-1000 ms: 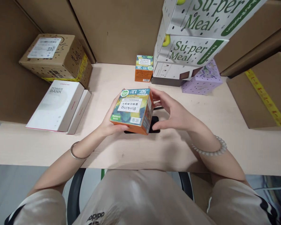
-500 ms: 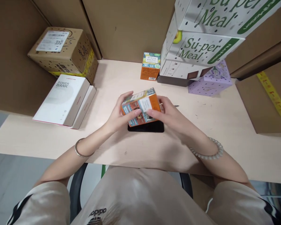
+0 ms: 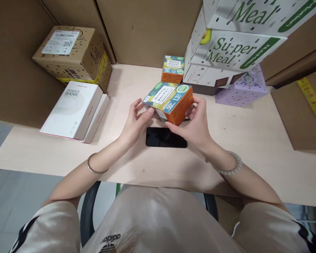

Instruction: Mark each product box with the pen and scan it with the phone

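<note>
Fingers [image 3: 148, 112] of the left hand [image 3: 133, 127] were partly curled, thumb and fingertips closed around the left corner of an orange carton [image 3: 167, 98]; those of the right hand [image 3: 199, 130] were set wider, the thumb at its near lower edge and the others against its right end. Held between them, the carton was tilted above the pale, smooth table [image 3: 121, 160], just beyond a flat, glossy black phone [image 3: 166, 137]. It was a squat, crisp-edged block with bright orange sides, its top printed blue, green and yellow around a white "Binking" panel, with a round badge near one corner. A matching carton [image 3: 173, 69] stood behind. At left, a smooth white power bank box [image 3: 69, 112] lay near a speckled cardboard parcel [image 3: 70, 61].
</note>
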A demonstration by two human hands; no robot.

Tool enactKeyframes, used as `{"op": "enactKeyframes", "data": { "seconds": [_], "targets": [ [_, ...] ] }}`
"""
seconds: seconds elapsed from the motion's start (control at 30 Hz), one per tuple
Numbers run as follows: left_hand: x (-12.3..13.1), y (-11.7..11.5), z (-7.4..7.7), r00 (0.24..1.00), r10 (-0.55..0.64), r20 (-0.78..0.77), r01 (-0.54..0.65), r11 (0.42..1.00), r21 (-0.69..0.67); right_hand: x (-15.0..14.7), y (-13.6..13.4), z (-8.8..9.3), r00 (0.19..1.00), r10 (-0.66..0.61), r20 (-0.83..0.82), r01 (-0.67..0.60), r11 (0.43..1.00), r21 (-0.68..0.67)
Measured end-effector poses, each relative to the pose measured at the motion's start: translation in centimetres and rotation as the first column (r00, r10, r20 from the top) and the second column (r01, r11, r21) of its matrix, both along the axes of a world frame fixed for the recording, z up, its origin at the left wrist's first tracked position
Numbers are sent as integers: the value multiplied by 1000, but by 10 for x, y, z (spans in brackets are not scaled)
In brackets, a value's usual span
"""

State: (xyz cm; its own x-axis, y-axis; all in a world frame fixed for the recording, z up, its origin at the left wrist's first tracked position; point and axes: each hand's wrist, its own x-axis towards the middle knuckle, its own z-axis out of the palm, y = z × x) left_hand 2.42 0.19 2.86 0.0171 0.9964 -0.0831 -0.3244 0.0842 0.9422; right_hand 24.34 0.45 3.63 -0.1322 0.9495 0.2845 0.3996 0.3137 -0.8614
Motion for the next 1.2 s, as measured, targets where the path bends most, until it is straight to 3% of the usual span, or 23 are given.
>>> {"op": "enactKeyframes", "data": {
  "seconds": [0.07, 0.13, 0.23, 0.3, 0.37, 0.47, 0.57, 0.67, 0.73, 0.8, 0.87, 0.97, 1.07, 1.13, 1.2],
  "targets": [
    [3, 1, 3, 973, -182, 140, 193, 979, -69, -6, -3, -11, 996, -67, 56, 56, 981, 187],
    [3, 2, 6, 927, -288, 238, 309, 949, -56, -10, -8, -12, 998, 17, 58, -30, 972, 234],
    [-2, 2, 7, 950, -248, 192, 248, 969, 22, -11, -14, 1, 970, 230, -85, -229, 973, 16],
    [-7, 2, 5, 977, -198, 81, 188, 975, 118, -10, -14, 15, 939, 236, -249, -295, 927, -234],
    [-13, 3, 3, 981, -192, -19, 191, 952, 238, -9, -12, 25, 915, 201, -349, -340, 851, -401],
    [-16, 4, -2, 967, -229, -109, 253, 893, 372, -11, -7, 29, 895, 196, -401, -380, 805, -455],
    [-15, 7, -10, 962, -217, -163, 268, 852, 449, -13, -6, 23, 902, 190, -388, -363, 822, -440],
    [-9, 8, -23, 984, -67, -167, 137, 883, 449, -14, -11, 14, 961, 118, -248, -199, 922, -331],
    [-4, 6, -33, 987, 0, -163, 66, 917, 394, -13, -16, 11, 1000, -15, -26, 11, 990, -137],
    [0, 2, -41, 987, -47, -155, 95, 942, 323, -12, -22, 10, 973, -126, 195, 106, 988, 108],
    [3, -2, -44, 983, -149, -110, 174, 948, 267, -10, -28, 13, 943, -106, 315, 18, 963, 270],
    [3, -6, -38, 965, -261, -4, 255, 942, 219, -10, -34, 19, 949, 65, 308, -171, 928, 332],
    [0, -6, -26, 963, -270, 7, 260, 935, 243, -12, -34, 25, 982, 92, 163, -125, 970, 206],
    [-3, -6, -18, 978, -206, -19, 203, 939, 278, -13, -31, 28, 994, 111, 24, -110, 992, -58],
    [-4, -5, -14, 990, -140, -31, 143, 950, 276, -13, -28, 30, 976, 173, -135, -210, 916, -341]
  ]
}}
